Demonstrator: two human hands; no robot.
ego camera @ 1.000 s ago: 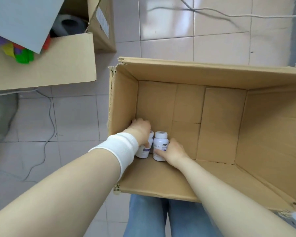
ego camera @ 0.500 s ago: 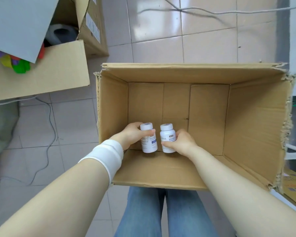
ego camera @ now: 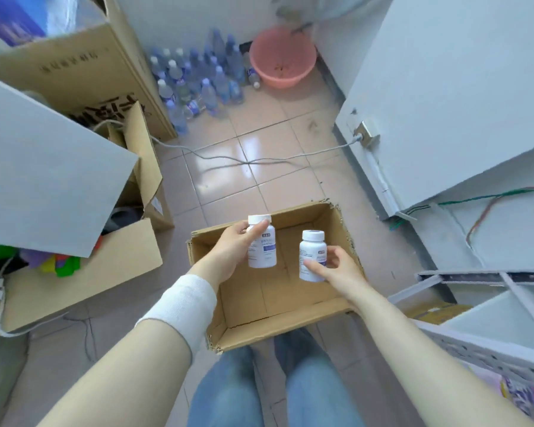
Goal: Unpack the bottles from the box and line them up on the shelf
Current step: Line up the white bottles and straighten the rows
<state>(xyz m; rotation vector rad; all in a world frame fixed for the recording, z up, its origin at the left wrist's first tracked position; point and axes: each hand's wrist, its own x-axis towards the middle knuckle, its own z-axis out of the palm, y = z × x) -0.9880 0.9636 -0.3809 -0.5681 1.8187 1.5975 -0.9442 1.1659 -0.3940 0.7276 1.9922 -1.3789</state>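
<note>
An open cardboard box (ego camera: pixel 346 241) stands on the floor in front of my knees, and its inside looks bare. My left hand (ego camera: pixel 232 245) grips a white pill bottle (ego camera: pixel 262 246) with a blue label, held upright above the box. My right hand (ego camera: pixel 336 266) holds a second white bottle (ego camera: pixel 311 254) of the same kind, just to the right and slightly lower. A white wristband is on my left forearm. The white shelf unit (ego camera: pixel 444 278) rises at the right.
Open cardboard boxes (ego camera: pixel 74 272) with coloured items crowd the left side. Several plastic water bottles (ego camera: pixel 198 81) and a pink basin (ego camera: pixel 282 57) stand at the far wall. A grey cable (ego camera: pixel 259 160) runs across the tiled floor to a wall socket.
Both hands have lifted the two bottles out of the box. My view has risen and tilted up, so the far wall and the shelf now show.
</note>
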